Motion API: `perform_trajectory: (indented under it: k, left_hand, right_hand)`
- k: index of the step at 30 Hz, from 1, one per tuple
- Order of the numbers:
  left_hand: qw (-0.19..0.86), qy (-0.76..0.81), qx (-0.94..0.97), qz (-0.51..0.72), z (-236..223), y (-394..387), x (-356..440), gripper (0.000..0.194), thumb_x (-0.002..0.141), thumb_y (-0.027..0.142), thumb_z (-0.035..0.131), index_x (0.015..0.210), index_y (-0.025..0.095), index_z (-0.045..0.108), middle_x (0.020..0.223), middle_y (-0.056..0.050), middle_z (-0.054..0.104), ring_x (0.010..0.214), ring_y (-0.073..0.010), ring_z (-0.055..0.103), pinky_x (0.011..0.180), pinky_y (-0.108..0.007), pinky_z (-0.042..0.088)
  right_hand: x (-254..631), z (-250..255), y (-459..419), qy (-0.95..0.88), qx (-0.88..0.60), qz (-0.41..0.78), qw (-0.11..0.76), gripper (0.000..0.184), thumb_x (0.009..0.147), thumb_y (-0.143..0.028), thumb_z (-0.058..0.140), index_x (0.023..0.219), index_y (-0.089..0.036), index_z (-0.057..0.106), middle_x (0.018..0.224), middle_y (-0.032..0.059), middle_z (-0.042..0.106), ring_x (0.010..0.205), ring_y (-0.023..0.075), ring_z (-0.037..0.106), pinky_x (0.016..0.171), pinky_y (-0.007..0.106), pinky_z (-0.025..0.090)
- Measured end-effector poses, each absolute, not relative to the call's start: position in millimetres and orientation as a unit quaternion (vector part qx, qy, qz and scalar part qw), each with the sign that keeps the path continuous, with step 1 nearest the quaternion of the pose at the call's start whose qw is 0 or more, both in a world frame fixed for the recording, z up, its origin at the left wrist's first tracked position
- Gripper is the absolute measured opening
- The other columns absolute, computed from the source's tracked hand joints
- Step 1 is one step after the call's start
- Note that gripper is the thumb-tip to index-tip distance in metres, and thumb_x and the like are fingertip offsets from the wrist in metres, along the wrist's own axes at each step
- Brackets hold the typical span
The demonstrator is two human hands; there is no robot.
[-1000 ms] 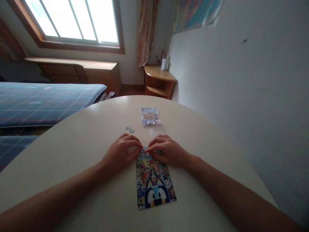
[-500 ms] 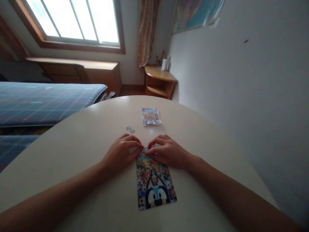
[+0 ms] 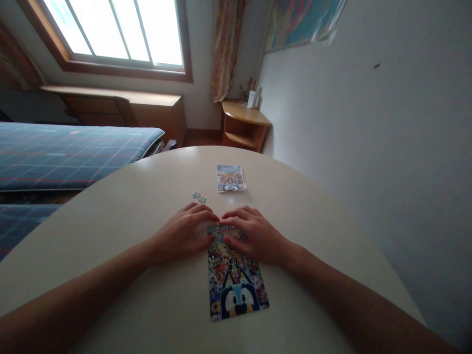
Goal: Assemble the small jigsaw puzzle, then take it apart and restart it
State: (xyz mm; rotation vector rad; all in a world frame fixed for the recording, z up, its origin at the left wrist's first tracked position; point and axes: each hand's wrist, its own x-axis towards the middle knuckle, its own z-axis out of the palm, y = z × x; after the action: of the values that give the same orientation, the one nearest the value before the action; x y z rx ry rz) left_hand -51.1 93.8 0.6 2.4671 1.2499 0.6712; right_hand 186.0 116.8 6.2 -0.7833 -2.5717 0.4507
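Note:
A colourful jigsaw puzzle point(image 3: 238, 282) showing a blue cartoon dog lies flat on the round cream table point(image 3: 121, 216) in front of me. My left hand point(image 3: 182, 235) rests at the puzzle's top left corner, fingers bent together over the top edge and thumb against the left side. My right hand point(image 3: 252, 235) lies on the top right part, fingers curled and pressed down, thumb on the picture. The fingertips of both hands meet above the top edge. What lies under them is hidden.
A small picture card point(image 3: 230, 178) lies farther back on the table, with a few loose puzzle pieces point(image 3: 199, 197) to its left. A bed with a blue plaid cover point(image 3: 70, 152) stands left, a wooden corner shelf point(image 3: 243, 123) behind, and a wall point(image 3: 368, 137) to the right.
Both hands have shifted slightly; the fingertips moved up from the puzzle's top row to its top edge and now touch each other. The puzzle stays in place.

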Motion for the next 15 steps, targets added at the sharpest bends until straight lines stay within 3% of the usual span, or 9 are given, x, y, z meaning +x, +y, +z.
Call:
perform_trajectory:
  k: [9, 15]
  left_hand:
    - [0.139, 0.407, 0.878, 0.211, -1.6, 94.2, -54.4, 0.038, 0.079, 0.034, 0.070, 0.114, 0.025, 0.059, 0.123, -0.006, 0.060, 0.117, -0.0274, 0.052, 0.105, -0.046, 0.042]
    - [0.139, 0.403, 0.880, 0.209, -2.6, 95.2, -54.5, 0.035, 0.080, 0.035, 0.068, 0.113, 0.025, 0.059, 0.125, -0.006, 0.058, 0.118, -0.0269, 0.050, 0.106, -0.046, 0.041]
  right_hand:
    - [183.2, 7.8, 114.8, -0.917, -0.294, 0.185, 0.196, 0.035, 0.088, -0.029, 0.066, 0.122, -0.025, 0.064, 0.129, 0.0067, 0.062, 0.121, 0.0241, 0.051, 0.108, 0.045, 0.038]
    - [178.9, 10.2, 115.5, -0.899, -0.292, 0.222, 0.238, 0.017, 0.088, -0.026, 0.068, 0.104, -0.024, 0.068, 0.110, 0.0043, 0.070, 0.109, 0.0204, 0.058, 0.101, 0.040, 0.044]
